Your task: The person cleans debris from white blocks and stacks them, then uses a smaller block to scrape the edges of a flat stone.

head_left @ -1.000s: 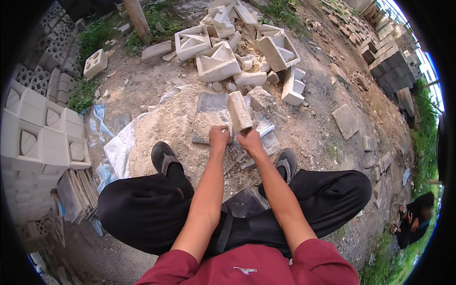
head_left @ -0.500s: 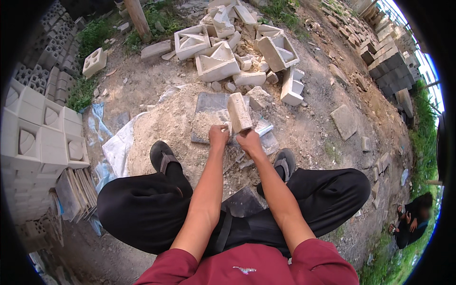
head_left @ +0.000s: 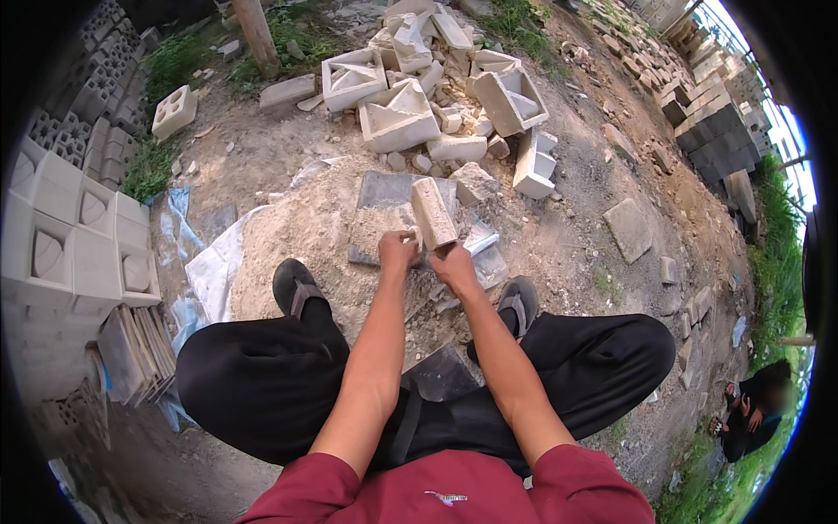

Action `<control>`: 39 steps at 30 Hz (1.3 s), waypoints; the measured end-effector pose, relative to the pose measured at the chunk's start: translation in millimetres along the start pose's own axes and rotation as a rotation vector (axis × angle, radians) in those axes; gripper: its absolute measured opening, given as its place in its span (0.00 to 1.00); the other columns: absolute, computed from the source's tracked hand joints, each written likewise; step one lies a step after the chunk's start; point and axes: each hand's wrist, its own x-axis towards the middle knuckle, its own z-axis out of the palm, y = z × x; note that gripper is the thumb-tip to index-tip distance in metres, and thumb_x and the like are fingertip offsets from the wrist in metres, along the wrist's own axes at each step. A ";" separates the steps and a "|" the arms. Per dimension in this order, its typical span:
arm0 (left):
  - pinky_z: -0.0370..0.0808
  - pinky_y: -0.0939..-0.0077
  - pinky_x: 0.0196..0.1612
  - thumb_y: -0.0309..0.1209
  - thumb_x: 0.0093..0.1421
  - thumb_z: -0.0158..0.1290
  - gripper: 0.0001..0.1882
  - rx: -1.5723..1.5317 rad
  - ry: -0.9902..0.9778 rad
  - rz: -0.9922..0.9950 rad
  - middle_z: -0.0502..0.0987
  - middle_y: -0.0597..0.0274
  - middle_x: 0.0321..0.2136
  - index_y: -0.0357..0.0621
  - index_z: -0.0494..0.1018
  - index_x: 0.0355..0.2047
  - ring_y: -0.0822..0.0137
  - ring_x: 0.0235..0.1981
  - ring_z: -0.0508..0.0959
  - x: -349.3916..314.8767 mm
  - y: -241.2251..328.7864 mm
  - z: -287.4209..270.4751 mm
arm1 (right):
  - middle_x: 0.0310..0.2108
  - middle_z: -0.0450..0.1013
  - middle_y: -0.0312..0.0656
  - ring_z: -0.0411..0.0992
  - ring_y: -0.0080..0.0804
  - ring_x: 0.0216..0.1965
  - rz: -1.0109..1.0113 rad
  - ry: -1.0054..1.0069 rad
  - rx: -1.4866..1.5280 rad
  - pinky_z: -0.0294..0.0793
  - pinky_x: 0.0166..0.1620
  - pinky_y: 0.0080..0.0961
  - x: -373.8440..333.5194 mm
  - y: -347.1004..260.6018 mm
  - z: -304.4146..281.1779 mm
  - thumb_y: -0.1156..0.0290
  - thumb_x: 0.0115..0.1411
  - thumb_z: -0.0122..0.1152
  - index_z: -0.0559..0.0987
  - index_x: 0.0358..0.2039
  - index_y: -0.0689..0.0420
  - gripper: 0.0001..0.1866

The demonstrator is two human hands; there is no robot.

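My right hand is closed at the near end of a pale, dusty rectangular block, which tilts up and away from me. Its underside and any handle are hidden. To the left, my left hand has its fingers curled together beside the block, at a small pale chunk; what it grips is too small to make out. Below both hands lie a dusty dark slab strewn with crumbs, and a shiny silvery piece just right of the block.
Broken hollow blocks are heaped ahead. Pale rubble dust spreads by my left foot, over a white sheet. Stacked blocks and thin boards stand at left. A person sits far right.
The whole view has shifted slightly. Both hands stay at the same spot, and the block is still in my right hand with much the same tilt.
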 end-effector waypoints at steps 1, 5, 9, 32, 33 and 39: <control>0.77 0.65 0.39 0.34 0.45 0.61 0.16 -0.053 -0.030 -0.037 0.80 0.43 0.29 0.49 0.82 0.37 0.52 0.32 0.82 1.2 -0.7 0.8 | 0.34 0.76 0.58 0.74 0.54 0.43 -0.004 -0.003 -0.004 0.74 0.45 0.41 1.7 1.2 -1.4 0.60 0.45 0.65 0.77 0.38 0.64 0.23; 0.77 0.64 0.38 0.35 0.45 0.61 0.15 -0.075 0.001 0.008 0.80 0.45 0.29 0.50 0.83 0.36 0.52 0.31 0.82 14.7 -18.4 -3.6 | 0.33 0.77 0.57 0.75 0.55 0.38 -0.038 -0.005 -0.033 0.75 0.41 0.40 12.0 -15.4 -7.1 0.61 0.45 0.64 0.77 0.36 0.64 0.21; 0.77 0.65 0.37 0.35 0.44 0.62 0.16 0.037 0.056 0.049 0.81 0.46 0.27 0.49 0.83 0.36 0.52 0.30 0.82 4.2 -10.8 -2.4 | 0.29 0.76 0.57 0.75 0.56 0.36 -0.130 0.222 0.167 0.74 0.38 0.41 15.0 -30.1 -11.3 0.65 0.46 0.62 0.75 0.38 0.67 0.21; 0.78 0.66 0.39 0.35 0.43 0.63 0.17 0.008 0.012 -0.006 0.81 0.47 0.29 0.50 0.83 0.37 0.53 0.31 0.82 5.0 0.2 -2.0 | 0.35 0.75 0.63 0.74 0.59 0.41 0.093 0.038 -0.174 0.74 0.45 0.45 7.9 0.9 5.3 0.64 0.47 0.65 0.72 0.36 0.69 0.22; 0.78 0.66 0.39 0.35 0.44 0.63 0.17 0.015 0.000 -0.022 0.81 0.47 0.29 0.50 0.83 0.37 0.54 0.31 0.82 4.1 -0.2 -4.3 | 0.35 0.75 0.64 0.74 0.59 0.41 0.102 -0.012 -0.140 0.74 0.45 0.45 11.3 -2.8 1.2 0.64 0.47 0.65 0.73 0.37 0.70 0.23; 0.77 0.68 0.36 0.34 0.45 0.64 0.17 0.071 0.047 -0.016 0.81 0.47 0.27 0.48 0.82 0.38 0.57 0.31 0.83 -3.4 0.0 -9.0 | 0.31 0.75 0.64 0.75 0.61 0.36 -0.061 0.273 0.254 0.75 0.41 0.44 4.0 -32.9 6.5 0.62 0.46 0.66 0.73 0.39 0.70 0.26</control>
